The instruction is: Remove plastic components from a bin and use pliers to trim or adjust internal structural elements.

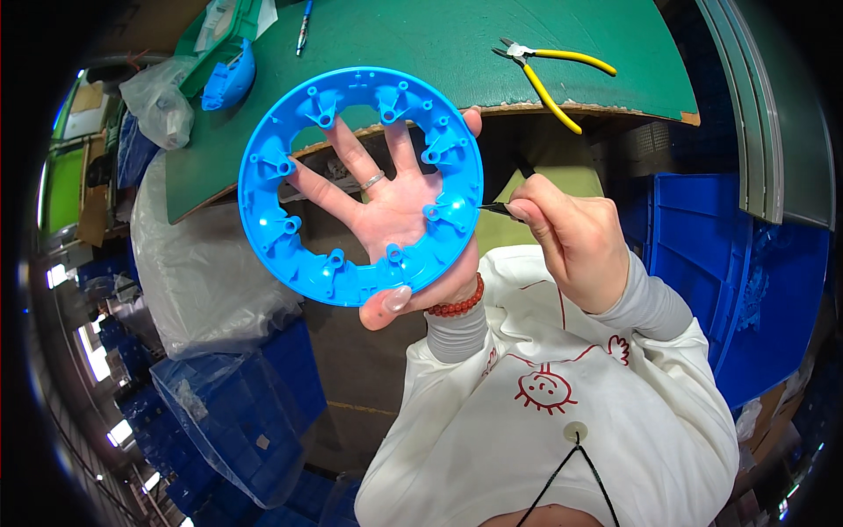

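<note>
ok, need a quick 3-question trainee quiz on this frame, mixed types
1. True or false: the left hand holds the blue plastic ring with moulded posts from behind, fingers showing through its opening.
2. The right hand pinches a thin dark tool against which edge of the ring? A) right B) top C) left
3. What lies on the green table mat?

Key: 1 true; 2 A; 3 yellow-handled side cutters.

Green bench (421, 53) — yellow-handled pliers (553, 75) at far right, a pen (303, 26) far left, beside a blue moulded part (230, 83); clear plastic bags (202, 281) over blue crates (237, 413) at left.
</note>
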A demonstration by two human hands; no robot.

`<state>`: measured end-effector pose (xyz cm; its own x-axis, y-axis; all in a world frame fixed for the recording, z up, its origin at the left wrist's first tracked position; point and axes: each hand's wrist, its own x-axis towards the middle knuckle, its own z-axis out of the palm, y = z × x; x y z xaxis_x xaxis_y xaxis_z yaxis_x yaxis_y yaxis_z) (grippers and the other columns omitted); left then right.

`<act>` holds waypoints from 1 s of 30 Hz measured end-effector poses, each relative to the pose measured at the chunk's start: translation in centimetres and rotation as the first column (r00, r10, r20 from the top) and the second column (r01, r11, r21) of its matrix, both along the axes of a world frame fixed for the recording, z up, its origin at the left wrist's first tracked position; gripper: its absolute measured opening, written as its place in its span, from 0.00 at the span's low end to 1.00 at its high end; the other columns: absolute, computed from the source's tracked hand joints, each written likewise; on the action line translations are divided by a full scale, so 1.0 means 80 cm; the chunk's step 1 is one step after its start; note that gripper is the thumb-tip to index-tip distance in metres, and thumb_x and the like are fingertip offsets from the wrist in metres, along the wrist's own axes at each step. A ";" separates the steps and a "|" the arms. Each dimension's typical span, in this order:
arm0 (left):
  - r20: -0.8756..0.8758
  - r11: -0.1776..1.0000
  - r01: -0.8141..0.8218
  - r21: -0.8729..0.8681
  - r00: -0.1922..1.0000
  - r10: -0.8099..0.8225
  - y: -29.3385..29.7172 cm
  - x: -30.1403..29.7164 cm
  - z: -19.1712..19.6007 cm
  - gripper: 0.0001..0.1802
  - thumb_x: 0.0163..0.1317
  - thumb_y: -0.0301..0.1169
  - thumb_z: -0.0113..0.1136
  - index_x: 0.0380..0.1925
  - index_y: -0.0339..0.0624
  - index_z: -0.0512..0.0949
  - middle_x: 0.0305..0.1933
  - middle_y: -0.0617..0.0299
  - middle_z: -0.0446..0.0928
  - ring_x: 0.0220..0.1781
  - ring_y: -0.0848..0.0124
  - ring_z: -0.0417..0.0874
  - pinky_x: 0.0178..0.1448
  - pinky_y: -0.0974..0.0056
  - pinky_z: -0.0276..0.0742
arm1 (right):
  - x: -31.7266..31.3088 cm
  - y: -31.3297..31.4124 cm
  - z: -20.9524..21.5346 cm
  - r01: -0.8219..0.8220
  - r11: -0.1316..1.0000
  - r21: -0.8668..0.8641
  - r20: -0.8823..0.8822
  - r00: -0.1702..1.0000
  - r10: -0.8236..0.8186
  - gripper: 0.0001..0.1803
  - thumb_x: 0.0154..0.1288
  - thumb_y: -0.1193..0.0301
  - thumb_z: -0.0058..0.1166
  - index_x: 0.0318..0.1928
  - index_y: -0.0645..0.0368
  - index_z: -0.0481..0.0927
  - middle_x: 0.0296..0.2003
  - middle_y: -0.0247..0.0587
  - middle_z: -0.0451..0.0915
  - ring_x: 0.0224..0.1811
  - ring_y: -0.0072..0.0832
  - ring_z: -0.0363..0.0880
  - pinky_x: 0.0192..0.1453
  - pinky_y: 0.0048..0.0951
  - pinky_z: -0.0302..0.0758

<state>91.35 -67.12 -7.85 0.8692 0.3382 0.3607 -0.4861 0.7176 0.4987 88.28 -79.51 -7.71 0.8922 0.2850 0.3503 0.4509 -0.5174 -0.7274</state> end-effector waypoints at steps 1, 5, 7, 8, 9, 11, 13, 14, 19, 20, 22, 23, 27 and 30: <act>0.000 1.000 0.001 0.000 1.000 -0.001 -0.001 0.000 0.000 0.57 0.29 0.48 0.66 0.66 0.66 0.50 0.70 0.59 0.47 0.67 0.46 0.52 0.64 0.25 0.45 | 0.001 0.004 0.001 0.056 0.998 -0.017 0.062 0.997 -0.055 0.10 0.65 0.70 0.49 0.28 0.62 0.68 0.15 0.42 0.68 0.13 0.36 0.69 0.16 0.30 0.63; -0.024 0.993 -0.059 0.105 0.998 0.062 -0.013 0.004 0.003 0.57 0.30 0.48 0.66 0.66 0.66 0.49 0.70 0.60 0.48 0.68 0.47 0.52 0.63 0.25 0.45 | 0.002 0.007 -0.004 0.126 0.980 -0.152 0.117 0.987 -0.109 0.13 0.63 0.66 0.51 0.26 0.58 0.65 0.14 0.40 0.68 0.13 0.36 0.69 0.15 0.34 0.63; -0.067 0.990 -0.102 0.100 0.992 0.109 -0.011 0.007 -0.001 0.57 0.31 0.48 0.66 0.66 0.66 0.50 0.70 0.61 0.49 0.68 0.48 0.52 0.63 0.25 0.45 | 0.006 0.011 -0.020 0.067 0.996 -0.065 0.000 0.998 -0.067 0.13 0.64 0.66 0.50 0.27 0.59 0.66 0.14 0.40 0.69 0.12 0.35 0.68 0.16 0.34 0.63; -0.064 0.997 -0.054 0.056 0.996 0.058 -0.005 0.010 -0.013 0.57 0.31 0.48 0.66 0.66 0.66 0.50 0.70 0.61 0.49 0.67 0.48 0.53 0.63 0.26 0.46 | 0.013 0.011 -0.030 0.017 1.000 0.025 -0.108 0.994 -0.014 0.13 0.66 0.66 0.48 0.27 0.60 0.67 0.15 0.41 0.69 0.12 0.33 0.67 0.16 0.33 0.63; -0.047 1.000 0.008 -0.006 0.999 -0.008 -0.002 0.012 -0.021 0.56 0.31 0.48 0.66 0.66 0.66 0.50 0.70 0.61 0.49 0.67 0.48 0.53 0.63 0.26 0.47 | 0.016 0.010 -0.033 0.026 1.000 0.012 -0.088 0.996 -0.024 0.13 0.66 0.66 0.48 0.27 0.60 0.67 0.15 0.41 0.69 0.12 0.33 0.67 0.16 0.33 0.63; -0.063 0.999 0.034 -0.024 0.997 -0.036 -0.004 0.020 -0.029 0.55 0.30 0.45 0.61 0.66 0.66 0.51 0.69 0.59 0.49 0.67 0.49 0.53 0.64 0.26 0.46 | 0.031 0.006 -0.041 -0.009 0.918 0.396 -0.439 0.876 0.198 0.16 0.69 0.65 0.43 0.26 0.61 0.68 0.13 0.38 0.67 0.11 0.24 0.63 0.17 0.28 0.61; -0.082 0.992 0.081 -0.095 0.993 -0.089 0.000 0.029 -0.040 0.55 0.29 0.44 0.58 0.66 0.65 0.51 0.69 0.58 0.49 0.68 0.48 0.51 0.64 0.26 0.45 | 0.041 -0.002 -0.037 0.055 0.845 0.532 -0.657 0.656 0.372 0.18 0.71 0.64 0.39 0.25 0.62 0.69 0.14 0.33 0.65 0.13 0.15 0.60 0.18 0.21 0.58; -0.109 0.991 0.075 -0.115 0.990 -0.088 0.002 0.031 -0.041 0.55 0.28 0.43 0.58 0.66 0.65 0.51 0.70 0.58 0.47 0.68 0.47 0.48 0.64 0.26 0.45 | 0.038 -0.002 -0.035 0.087 0.784 0.615 -0.659 0.602 0.450 0.19 0.71 0.63 0.39 0.25 0.61 0.69 0.14 0.31 0.64 0.14 0.13 0.59 0.18 0.19 0.57; -0.097 0.990 0.079 -0.113 0.991 -0.090 0.008 0.035 -0.046 0.55 0.28 0.44 0.57 0.66 0.65 0.51 0.70 0.57 0.44 0.70 0.45 0.44 0.64 0.25 0.44 | 0.049 -0.001 -0.026 0.031 0.897 0.441 -0.345 0.928 0.138 0.12 0.68 0.67 0.46 0.34 0.64 0.74 0.23 0.41 0.77 0.21 0.25 0.77 0.26 0.23 0.71; -0.098 0.990 0.089 -0.111 0.990 -0.100 0.009 0.034 -0.044 0.55 0.28 0.44 0.57 0.66 0.65 0.51 0.70 0.57 0.44 0.70 0.45 0.43 0.64 0.25 0.44 | 0.053 0.008 -0.028 -0.050 0.903 0.427 -0.136 0.984 0.119 0.08 0.61 0.72 0.53 0.39 0.63 0.76 0.30 0.46 0.80 0.29 0.34 0.82 0.34 0.26 0.75; -0.114 0.989 0.099 -0.112 0.987 -0.111 0.012 0.032 -0.040 0.55 0.29 0.45 0.56 0.67 0.64 0.49 0.70 0.57 0.45 0.70 0.45 0.44 0.63 0.26 0.45 | 0.060 0.010 -0.028 -0.133 0.898 0.420 -0.109 0.975 0.195 0.09 0.58 0.74 0.55 0.40 0.62 0.77 0.30 0.46 0.80 0.30 0.35 0.82 0.34 0.26 0.76; -0.102 0.988 0.105 -0.115 0.988 -0.117 0.012 0.034 -0.039 0.55 0.29 0.45 0.56 0.67 0.64 0.49 0.70 0.57 0.45 0.70 0.45 0.44 0.63 0.26 0.45 | 0.067 0.008 -0.029 -0.210 0.888 0.409 -0.082 0.961 0.265 0.11 0.55 0.75 0.58 0.40 0.62 0.77 0.30 0.46 0.80 0.31 0.36 0.82 0.35 0.27 0.76; -0.129 0.934 0.294 -0.202 0.938 -0.323 0.018 0.031 -0.034 0.60 0.26 0.38 0.57 0.68 0.65 0.44 0.71 0.60 0.45 0.69 0.47 0.49 0.62 0.25 0.47 | 0.087 -0.004 -0.033 -0.363 0.868 0.338 -0.092 0.906 0.414 0.09 0.51 0.75 0.61 0.36 0.59 0.80 0.29 0.47 0.80 0.31 0.41 0.81 0.35 0.30 0.76; -0.144 0.914 0.335 -0.230 0.917 -0.372 0.024 0.031 -0.032 0.60 0.26 0.38 0.56 0.68 0.65 0.44 0.71 0.60 0.45 0.69 0.46 0.49 0.63 0.25 0.46 | 0.094 -0.001 -0.026 -0.374 0.876 0.303 -0.135 0.894 0.428 0.10 0.50 0.74 0.62 0.35 0.58 0.80 0.28 0.48 0.79 0.29 0.43 0.79 0.32 0.32 0.74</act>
